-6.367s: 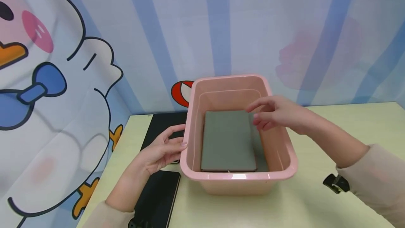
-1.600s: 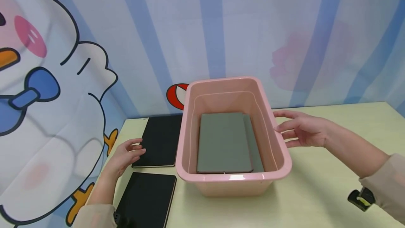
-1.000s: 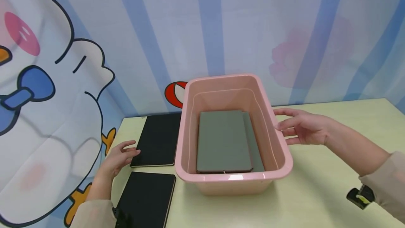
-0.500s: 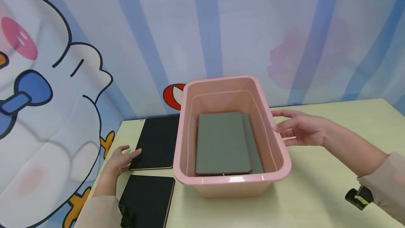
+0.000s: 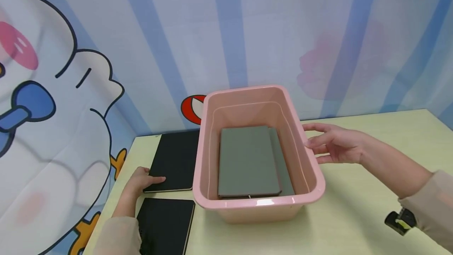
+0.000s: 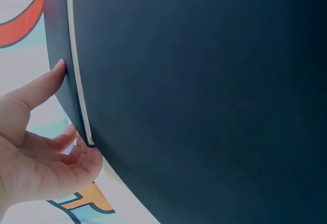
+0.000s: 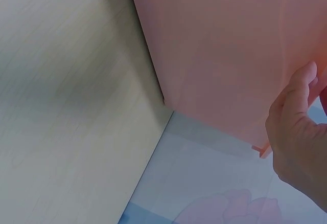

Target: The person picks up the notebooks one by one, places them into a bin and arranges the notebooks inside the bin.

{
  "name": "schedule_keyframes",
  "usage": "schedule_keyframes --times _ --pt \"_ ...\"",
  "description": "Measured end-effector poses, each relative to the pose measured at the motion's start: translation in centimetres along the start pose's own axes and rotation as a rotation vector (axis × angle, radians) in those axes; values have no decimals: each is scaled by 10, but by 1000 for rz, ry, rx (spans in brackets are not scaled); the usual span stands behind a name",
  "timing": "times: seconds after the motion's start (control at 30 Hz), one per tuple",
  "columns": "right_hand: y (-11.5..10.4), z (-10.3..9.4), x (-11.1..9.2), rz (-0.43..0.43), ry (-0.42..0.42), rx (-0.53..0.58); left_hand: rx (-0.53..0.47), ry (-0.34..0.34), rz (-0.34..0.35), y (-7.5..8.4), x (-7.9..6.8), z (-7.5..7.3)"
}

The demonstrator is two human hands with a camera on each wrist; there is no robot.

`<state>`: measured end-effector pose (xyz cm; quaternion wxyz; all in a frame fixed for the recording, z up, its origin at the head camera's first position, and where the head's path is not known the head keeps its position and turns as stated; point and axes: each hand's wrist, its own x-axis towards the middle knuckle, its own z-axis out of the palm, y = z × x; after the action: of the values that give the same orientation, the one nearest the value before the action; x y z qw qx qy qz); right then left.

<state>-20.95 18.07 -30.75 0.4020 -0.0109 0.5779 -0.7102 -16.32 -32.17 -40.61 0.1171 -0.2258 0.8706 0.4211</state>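
Two black notebooks lie on the left of the table, one behind the other. My left hand [image 5: 140,180] pinches the near left corner of the far notebook [image 5: 175,160], thumb on the cover and fingers curled at its edge. In the left wrist view, the near notebook [image 6: 204,81] fills most of the picture, with a strip of the far one [image 6: 57,45] beyond it. My right hand [image 5: 334,144] touches the right rim of the pink tub [image 5: 260,204] with loosely extended fingers. Inside the tub, a grey-green notebook [image 5: 247,160] overlaps another grey-green notebook [image 5: 281,164].
The tub stands upright on the pale table [image 5: 375,223], close beside the black notebooks. A striped cloth backdrop [image 5: 262,30] rises behind the table. At the left, a printed cartoon duck [image 5: 53,137] borders the table edge.
Earlier my left hand was at the tub's left rim and my right hand over its inside. Since then, my left hand has come down onto the far black notebook's corner; my right hand stays at the rim.
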Motion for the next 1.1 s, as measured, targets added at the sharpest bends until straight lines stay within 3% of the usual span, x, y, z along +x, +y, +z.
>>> schedule_keyframes --times 0.23,0.57,0.9,1.1 --pt "2 3 -2 -11 -17 14 16 5 -39 0 0 -4" --pt "2 2 -3 -19 -6 18 -46 -68 -121 8 3 -5" --pt "2 3 -3 -20 5 20 -59 -50 -111 10 4 -5" --pt "2 4 -3 -24 -1 11 -84 -87 -66 5 4 -12"
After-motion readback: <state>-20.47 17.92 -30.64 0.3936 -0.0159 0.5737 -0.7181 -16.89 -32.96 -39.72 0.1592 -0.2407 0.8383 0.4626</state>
